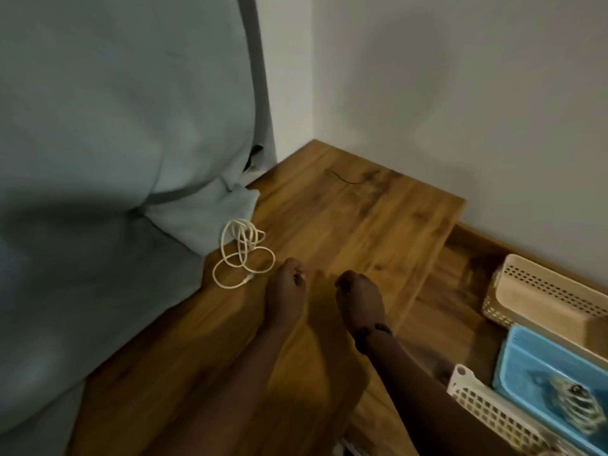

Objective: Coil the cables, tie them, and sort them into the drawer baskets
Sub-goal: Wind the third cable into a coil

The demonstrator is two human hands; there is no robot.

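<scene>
I see my left hand (285,292) and right hand (360,299) low over the wooden top (378,225), both loosely curled; whether they pinch anything I cannot tell. At right sit the blue basket (526,363), with a coiled bundle in it, and the beige basket (543,291). Just beyond the left hand lies the white cable (241,253), loosely looped, against grey bedding (98,159).

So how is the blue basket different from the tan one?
The blue basket is bright blue, while the tan basket is pale beige. The blue basket holds a coiled bundle; no cable shows in the tan basket. The blue basket sits nearer the person, the tan basket nearer the wall. Both sit in the drawer.
</scene>
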